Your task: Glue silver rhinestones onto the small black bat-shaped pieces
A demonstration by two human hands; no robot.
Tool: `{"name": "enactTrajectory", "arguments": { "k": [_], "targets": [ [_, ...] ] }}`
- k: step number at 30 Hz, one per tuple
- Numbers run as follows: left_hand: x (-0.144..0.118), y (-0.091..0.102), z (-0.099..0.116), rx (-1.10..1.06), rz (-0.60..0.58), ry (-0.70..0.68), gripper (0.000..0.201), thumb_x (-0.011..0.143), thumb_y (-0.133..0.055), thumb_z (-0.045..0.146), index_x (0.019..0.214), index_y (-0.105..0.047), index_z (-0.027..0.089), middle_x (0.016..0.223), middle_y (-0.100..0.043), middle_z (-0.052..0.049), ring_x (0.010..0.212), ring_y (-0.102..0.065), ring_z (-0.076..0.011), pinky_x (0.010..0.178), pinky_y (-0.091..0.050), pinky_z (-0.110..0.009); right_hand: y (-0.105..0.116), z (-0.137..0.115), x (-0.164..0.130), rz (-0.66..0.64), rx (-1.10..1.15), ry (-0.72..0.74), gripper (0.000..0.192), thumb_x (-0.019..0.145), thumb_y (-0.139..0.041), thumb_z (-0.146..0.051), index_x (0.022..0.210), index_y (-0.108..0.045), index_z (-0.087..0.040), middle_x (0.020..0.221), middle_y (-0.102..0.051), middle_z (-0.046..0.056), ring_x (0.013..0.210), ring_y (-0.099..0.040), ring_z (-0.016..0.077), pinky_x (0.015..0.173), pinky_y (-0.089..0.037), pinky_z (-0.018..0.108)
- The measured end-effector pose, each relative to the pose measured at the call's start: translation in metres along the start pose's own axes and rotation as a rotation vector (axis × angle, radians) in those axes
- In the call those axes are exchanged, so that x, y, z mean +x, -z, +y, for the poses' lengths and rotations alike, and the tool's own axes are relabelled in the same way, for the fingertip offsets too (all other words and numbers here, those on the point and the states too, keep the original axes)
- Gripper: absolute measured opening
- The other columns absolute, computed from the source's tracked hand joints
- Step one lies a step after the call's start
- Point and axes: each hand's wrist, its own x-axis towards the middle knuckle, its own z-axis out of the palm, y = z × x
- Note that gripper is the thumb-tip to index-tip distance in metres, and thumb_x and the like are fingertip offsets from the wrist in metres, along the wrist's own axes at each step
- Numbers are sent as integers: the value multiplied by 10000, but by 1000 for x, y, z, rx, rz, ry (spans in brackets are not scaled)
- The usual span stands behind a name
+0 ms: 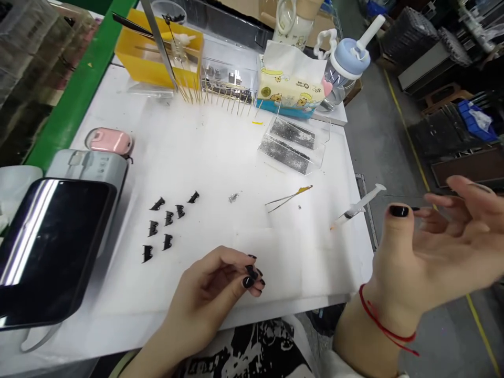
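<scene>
My left hand (214, 291) is closed near the table's front edge, pinching a small black piece (251, 271) between thumb and fingertips. Its shape is mostly hidden, and its colour matches the bat-shaped black pieces (169, 218) lying loosely grouped to the left. Raised off the right side of the table, my right hand (437, 247) has its fingers apart and holds nothing. Nearest to it is a clear syringe (360, 205), tip resting on the tabletop. Tweezers (289, 198) lie between the hands, with a small heap of silvery bits (235, 197) further left.
A clear tray (287, 144) with dark grainy strips sits mid-right. Behind stand a tissue pack (293, 79), a blue-lidd bottle (350, 63), a yellow bin (137, 58) and a row of thin sticks (220, 98). At left lie a black-screened device (51, 247) and a pink case (110, 140).
</scene>
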Motion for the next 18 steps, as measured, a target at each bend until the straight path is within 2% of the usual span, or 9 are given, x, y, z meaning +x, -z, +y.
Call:
{"name": "enactTrajectory", "arguments": {
  "k": [2,4,6,8,10,12,14,16,18],
  "targets": [
    [2,5,-5,91,-110,-70,186,988,-708,115,1014,-790,281,873,-829,12,819,-802,-144,799,-657,-201,6,18,-6,-65,53,-243,620,820,-894,-209,1361,-651,-389,1380,-637,29,1232,-659,289,963,-597,466],
    [5,8,-9,213,-170,-141,231,998,-669,92,1049,-786,284,923,-837,7,868,-811,-149,815,-657,-196,7,31,-13,-152,112,-367,387,765,-938,-197,1108,-777,-274,1015,-748,36,862,-753,286,714,-645,447],
    [7,9,-9,308,-174,-172,249,983,-661,64,1051,-780,272,931,-842,5,868,-819,-147,807,-658,-180,6,33,-16,12,217,-369,159,890,-847,-179,981,-779,-291,887,-710,-21,750,-716,202,708,-640,391],
    [8,7,-6,326,-161,-168,260,966,-662,37,1037,-773,261,909,-846,12,845,-826,-139,803,-661,-164,10,23,-13,266,368,-332,218,998,-728,-147,944,-746,-357,886,-636,-65,766,-659,127,796,-625,311],
    [8,5,-3,290,-139,-144,264,957,-667,21,1022,-774,253,891,-845,17,845,-832,-137,812,-667,-162,15,9,-7,339,534,-412,284,1074,-626,-167,884,-742,-343,856,-565,-39,761,-621,106,833,-609,260],
    [8,3,0,226,-117,-106,257,951,-683,16,1013,-782,245,874,-835,19,839,-837,-140,809,-675,-166,17,-5,-2,282,709,-554,259,1069,-646,-200,861,-759,-304,840,-510,-17,693,-567,104,775,-613,241],
    [8,1,2,144,-110,-54,233,953,-702,23,1008,-789,232,862,-819,17,828,-841,-148,802,-687,-182,12,-14,-2,216,867,-663,115,942,-840,-256,856,-765,-271,808,-452,-24,613,-487,101,663,-605,239],
    [10,0,2,53,-114,-13,193,963,-721,48,1014,-793,219,867,-813,8,828,-841,-152,803,-695,-196,0,-20,-8,173,993,-752,237,786,-984,-272,853,-756,-258,767,-392,-46,566,-406,99,593,-578,244],
    [11,0,3,-21,-120,12,135,970,-749,89,1019,-795,206,870,-815,-6,829,-838,-152,806,-699,-205,-12,-24,-16,123,1108,-827,236,798,-970,-280,860,-745,-245,741,-337,-60,538,-335,97,560,-538,242]
  ]
}}
